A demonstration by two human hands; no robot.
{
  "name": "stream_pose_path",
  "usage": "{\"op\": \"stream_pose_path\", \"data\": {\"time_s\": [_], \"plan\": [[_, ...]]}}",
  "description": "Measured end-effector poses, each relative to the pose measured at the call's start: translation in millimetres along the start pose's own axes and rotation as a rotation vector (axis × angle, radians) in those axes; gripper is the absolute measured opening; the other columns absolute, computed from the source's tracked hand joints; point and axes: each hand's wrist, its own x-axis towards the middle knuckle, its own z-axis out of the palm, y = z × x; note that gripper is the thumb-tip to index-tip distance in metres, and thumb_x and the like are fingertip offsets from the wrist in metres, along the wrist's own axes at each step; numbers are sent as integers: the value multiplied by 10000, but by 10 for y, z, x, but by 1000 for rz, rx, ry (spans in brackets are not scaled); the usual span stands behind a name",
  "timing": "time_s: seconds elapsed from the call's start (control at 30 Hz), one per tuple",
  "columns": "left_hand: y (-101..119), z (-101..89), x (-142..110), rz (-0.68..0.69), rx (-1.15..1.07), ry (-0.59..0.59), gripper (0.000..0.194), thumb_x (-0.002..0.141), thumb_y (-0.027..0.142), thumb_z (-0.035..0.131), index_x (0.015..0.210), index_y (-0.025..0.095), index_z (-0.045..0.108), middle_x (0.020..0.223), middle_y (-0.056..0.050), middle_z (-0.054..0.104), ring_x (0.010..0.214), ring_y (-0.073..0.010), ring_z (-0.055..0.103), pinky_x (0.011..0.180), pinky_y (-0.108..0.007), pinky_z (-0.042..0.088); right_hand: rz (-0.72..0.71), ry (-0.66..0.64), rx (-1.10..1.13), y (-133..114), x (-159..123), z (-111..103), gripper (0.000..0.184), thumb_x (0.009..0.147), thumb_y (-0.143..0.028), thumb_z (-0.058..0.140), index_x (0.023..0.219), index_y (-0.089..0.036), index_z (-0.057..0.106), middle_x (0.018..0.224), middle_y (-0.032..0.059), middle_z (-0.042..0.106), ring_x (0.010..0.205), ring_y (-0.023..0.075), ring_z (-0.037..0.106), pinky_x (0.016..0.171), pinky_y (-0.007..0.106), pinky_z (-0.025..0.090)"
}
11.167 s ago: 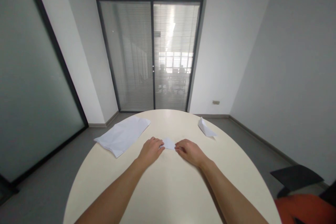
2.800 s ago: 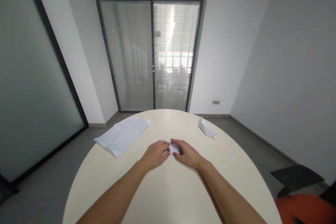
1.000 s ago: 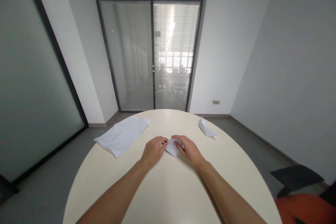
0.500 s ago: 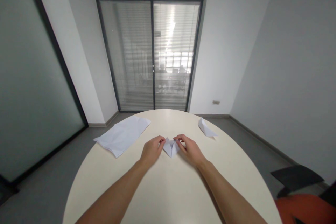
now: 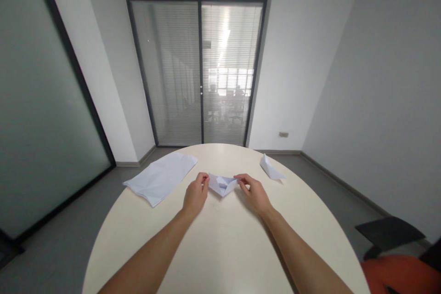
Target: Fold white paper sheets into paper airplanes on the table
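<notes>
Between my hands is a folded white paper (image 5: pixel 222 187), spread wide with a hollow in its middle and a point facing me. My left hand (image 5: pixel 197 195) pinches its left corner between thumb and fingers. On the other side, my right hand (image 5: pixel 254 193) grips the right corner the same way. The paper appears raised a little above the round cream table (image 5: pixel 220 248); a faint shadow lies below it.
Flat white paper sheets (image 5: pixel 163 178) lie at the table's left edge. A folded white paper piece (image 5: pixel 271 168) rests near the far right edge. An orange and black chair (image 5: pixel 401 271) stands at the lower right. Beyond the table is a glass door (image 5: pixel 223 73) with blinds.
My hands have moved apart and slightly away from me. The folded paper has been pulled wider, from a narrow heart-like shape to a broad one with an opened middle.
</notes>
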Motion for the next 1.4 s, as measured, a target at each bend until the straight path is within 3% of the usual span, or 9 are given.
{"op": "stream_pose_path", "data": {"time_s": [0.23,0.43,0.63,0.8,0.97,1.07,1.2,1.4], "plan": [[-77,34,23,-38,-109,72,151,991,341,422,1058,233,504,854,-44,698,770,-204,680,678,-280,469,5,83,12,23,23,-18,252,903,-286,506,1094,-222,658,1058,64,732,937,209,680,888,364,516],[-117,90,39,-96,-329,102,164,970,377,463,1048,234,485,885,-32,680,767,-176,667,663,-267,511,15,84,-41,55,16,-11,378,850,-200,491,1190,-201,656,1047,69,712,935,200,656,898,355,506],[-59,121,36,-62,-458,55,204,872,311,603,1005,213,484,945,-48,675,863,-176,681,699,-262,526,10,13,-119,97,-11,2,391,823,-182,516,1179,-199,677,1043,74,683,958,210,630,892,355,491],[-35,107,31,-64,-440,24,285,854,287,611,1104,199,508,981,-71,700,915,-196,693,724,-282,530,6,-63,-152,72,-39,10,385,844,-200,534,1212,-196,645,1082,83,662,994,215,622,931,369,477],[1,70,25,-63,-397,28,228,862,306,598,1055,192,556,968,-68,703,910,-196,689,767,-307,540,-97,-127,-145,-9,-89,49,697,782,-319,704,1424,-204,457,1402,128,537,1248,277,524,1073,447,401],[52,54,12,-24,-375,9,153,867,296,577,983,195,576,936,-55,704,904,-194,687,764,-307,544,-127,-148,-142,-84,-102,71,804,765,-409,751,1468,-230,405,1448,134,504,1290,303,495,1087,485,384],[113,50,-9,35,-399,-37,90,875,261,551,932,197,576,957,-51,708,936,-187,686,759,-289,543,-150,-130,-145,-167,-87,69,620,815,-362,709,1388,-228,512,1304,123,620,1182,284,575,1033,459,426],[132,66,-22,-8,-402,-40,162,867,273,586,1005,198,545,953,-51,700,886,-184,697,677,-261,541,-109,-104,-112,-213,-62,37,312,870,-321,640,1168,-231,635,1137,75,696,1048,239,624,939,372,463]]}}
